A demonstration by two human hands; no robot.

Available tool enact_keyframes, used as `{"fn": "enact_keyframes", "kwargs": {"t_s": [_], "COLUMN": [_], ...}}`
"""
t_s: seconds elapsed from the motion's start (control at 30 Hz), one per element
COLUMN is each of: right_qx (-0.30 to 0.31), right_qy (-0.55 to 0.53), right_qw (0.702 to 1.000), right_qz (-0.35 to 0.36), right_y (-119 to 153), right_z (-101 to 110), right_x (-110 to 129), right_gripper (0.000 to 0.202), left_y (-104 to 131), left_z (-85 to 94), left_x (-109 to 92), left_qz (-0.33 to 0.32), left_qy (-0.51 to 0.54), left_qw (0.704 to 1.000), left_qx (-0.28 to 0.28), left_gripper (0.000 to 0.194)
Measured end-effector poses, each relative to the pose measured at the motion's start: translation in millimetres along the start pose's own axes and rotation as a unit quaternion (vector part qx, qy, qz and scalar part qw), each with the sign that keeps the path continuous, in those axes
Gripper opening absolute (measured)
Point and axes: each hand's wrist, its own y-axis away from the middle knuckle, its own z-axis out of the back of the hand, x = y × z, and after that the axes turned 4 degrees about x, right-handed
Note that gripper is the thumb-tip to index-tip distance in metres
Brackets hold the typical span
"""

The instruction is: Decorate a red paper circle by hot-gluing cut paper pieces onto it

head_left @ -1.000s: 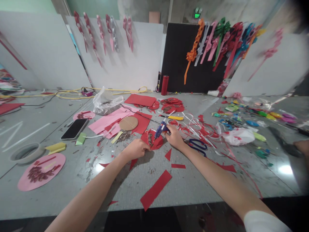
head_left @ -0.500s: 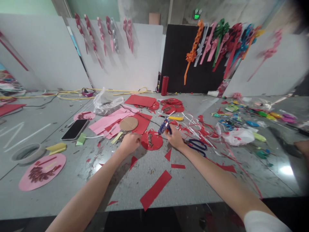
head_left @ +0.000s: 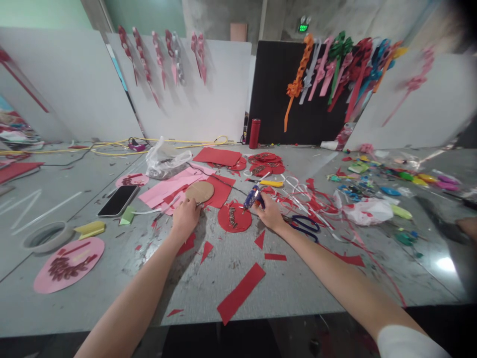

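Note:
My right hand (head_left: 270, 213) grips a blue hot glue gun (head_left: 253, 197), its nozzle over the right part of a red paper disc (head_left: 223, 219). A short row of brown curled pieces (head_left: 232, 216) stands on that disc. To the left, my left hand (head_left: 186, 217) is lowered at the near edge of a round cardboard piece (head_left: 200, 191), fingers curled together. Whatever is between its fingertips is too small or hidden to make out. The hand covers the spot where brown pieces lay beside the cardboard.
Blue-handled scissors (head_left: 303, 226) and a yellow cutter (head_left: 272, 183) lie near my right hand. Leftward are a phone (head_left: 118, 201), a tape roll (head_left: 48, 236) and a decorated pink disc (head_left: 69, 266). Red scraps (head_left: 241, 293) lie in front. A red flask (head_left: 254, 134) stands behind.
My left hand has moved left, away from the red disc to the near edge of the cardboard circle. My right hand with the glue gun has stayed almost still.

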Motion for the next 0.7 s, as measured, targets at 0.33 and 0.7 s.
{"fn": "enact_keyframes", "kwargs": {"t_s": [0.33, 0.7], "right_qx": [0.006, 0.018], "right_qy": [-0.004, -0.020], "right_qw": [1.000, 1.000], "right_qz": [0.000, -0.011], "right_y": [0, -2], "right_z": [-1, 4], "right_x": [-1, 10], "right_gripper": [0.023, 0.020], "left_y": [-3, -9], "left_z": [-8.4, -20.7], "left_x": [4, -14], "left_qz": [-0.011, -0.279], "left_qy": [0.015, 0.303], "left_qw": [1.000, 0.909], "left_qx": [-0.023, -0.067], "left_gripper": [0.025, 0.027]}}
